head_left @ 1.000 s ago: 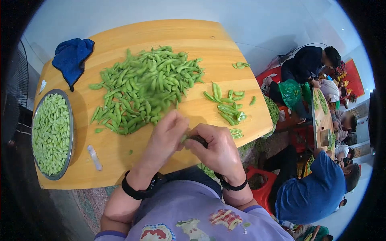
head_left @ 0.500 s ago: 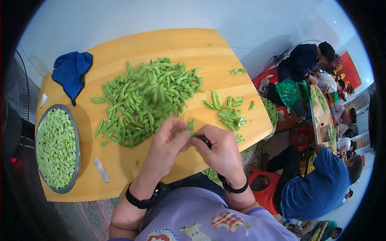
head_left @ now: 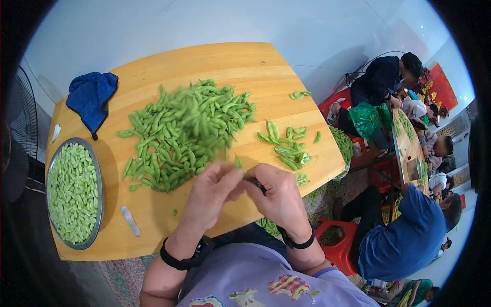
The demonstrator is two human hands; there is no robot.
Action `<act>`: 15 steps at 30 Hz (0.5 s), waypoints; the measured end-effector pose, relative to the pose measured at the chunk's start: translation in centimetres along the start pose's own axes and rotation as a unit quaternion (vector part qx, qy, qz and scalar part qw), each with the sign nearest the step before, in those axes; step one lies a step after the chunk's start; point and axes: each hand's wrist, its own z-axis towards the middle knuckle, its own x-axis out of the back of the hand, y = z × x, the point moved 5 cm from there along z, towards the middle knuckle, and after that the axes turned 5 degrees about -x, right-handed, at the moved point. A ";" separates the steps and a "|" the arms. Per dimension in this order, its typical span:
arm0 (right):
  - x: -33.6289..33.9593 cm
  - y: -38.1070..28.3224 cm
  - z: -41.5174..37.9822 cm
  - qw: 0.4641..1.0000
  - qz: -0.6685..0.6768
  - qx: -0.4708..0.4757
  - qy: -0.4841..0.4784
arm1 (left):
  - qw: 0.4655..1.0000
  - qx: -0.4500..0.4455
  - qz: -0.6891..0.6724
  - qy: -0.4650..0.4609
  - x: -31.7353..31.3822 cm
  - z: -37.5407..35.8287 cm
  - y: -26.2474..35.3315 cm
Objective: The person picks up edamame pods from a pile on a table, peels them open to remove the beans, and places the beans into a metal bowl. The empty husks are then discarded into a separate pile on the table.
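Both my hands meet over the table's near edge, in front of a big pile of green edamame pods (head_left: pixel 179 133). My left hand (head_left: pixel 212 194) is closed, with a single edamame pod (head_left: pixel 238 162) poking up past its fingertips. Right beside it, my right hand (head_left: pixel 279 192) is curled around a small black object (head_left: pixel 259 184), mostly hidden by the thumb and fingers. The fingertips of the two hands are close together at the pod. To the left, a metal bowl (head_left: pixel 101 204) is full of shelled light-green beans (head_left: pixel 74 192).
Opened pods (head_left: pixel 291 153) lie at the table's right, a few more (head_left: pixel 299 94) behind them. A blue cloth (head_left: pixel 92 100) and a pale strip (head_left: pixel 130 221) rest on the left. Several people sit at another table (head_left: pixel 404 148), near a red stool (head_left: pixel 337 245).
My hands have drawn slightly closer together, and less of the black object and the pod shows. The whole view has shifted a little.
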 end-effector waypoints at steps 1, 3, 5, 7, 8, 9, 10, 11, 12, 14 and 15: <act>0.0 0.0 -0.1 1.000 -0.016 0.008 -0.001 | 1.000 0.001 0.000 0.000 0.1 0.0 0.0; 0.2 -0.1 -0.1 1.000 0.001 -0.002 -0.008 | 0.999 0.007 0.045 -0.014 0.1 -0.1 0.0; 0.3 0.1 0.0 1.000 0.019 -0.013 -0.014 | 0.999 0.010 0.029 -0.019 0.3 -0.1 -0.1; 0.2 0.0 0.0 1.000 0.007 0.014 -0.026 | 1.000 0.011 0.010 -0.022 0.3 -0.2 -0.3; -0.1 0.7 -0.1 0.999 0.007 0.014 -0.027 | 1.000 0.008 -0.005 -0.021 0.2 -0.3 -0.4; -0.6 2.0 0.1 0.992 0.118 -0.040 -0.029 | 1.000 0.005 -0.020 -0.021 0.2 -0.3 -0.3; -0.9 2.9 0.3 0.969 0.227 -0.091 -0.031 | 1.000 0.002 -0.020 -0.020 0.1 -0.5 -0.3; -0.7 3.1 0.2 0.969 0.226 -0.090 -0.030 | 1.000 0.027 -0.006 -0.013 -0.1 -1.0 -0.6; -0.5 3.3 0.2 0.934 0.325 -0.140 -0.052 | 0.999 0.053 0.008 -0.006 -0.2 -1.3 -0.9; -0.6 3.2 0.0 0.885 0.420 -0.189 -0.075 | 0.998 0.053 -0.006 -0.031 -0.4 -1.3 -1.0; -0.5 2.8 -0.1 0.887 0.421 -0.177 -0.066 | 0.997 0.053 -0.020 -0.056 -0.7 -1.4 -1.1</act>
